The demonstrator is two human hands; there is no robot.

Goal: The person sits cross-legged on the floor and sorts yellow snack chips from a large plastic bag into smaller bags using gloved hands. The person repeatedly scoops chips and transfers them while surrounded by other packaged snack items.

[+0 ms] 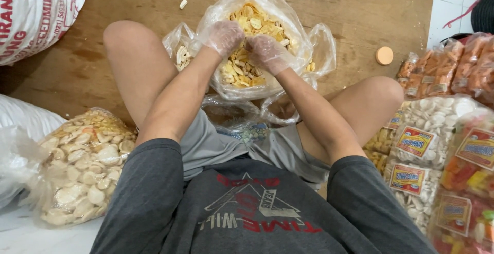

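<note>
A large clear plastic bag full of yellow crackers stands open between my knees on a wooden board. Both my hands wear thin clear gloves. My left hand is closed at the bag's left rim, over the crackers. Just beside it, my right hand is closed too, reaching into the bag's mouth. Whether the fingers pinch the plastic or crackers I cannot tell. A smaller clear bag with pale crackers sits behind my left wrist.
A bag of white crackers lies at the left. Labelled packs of white, orange and coloured snacks crowd the right. A white printed sack is at top left. An orange cap lies on the wooden board.
</note>
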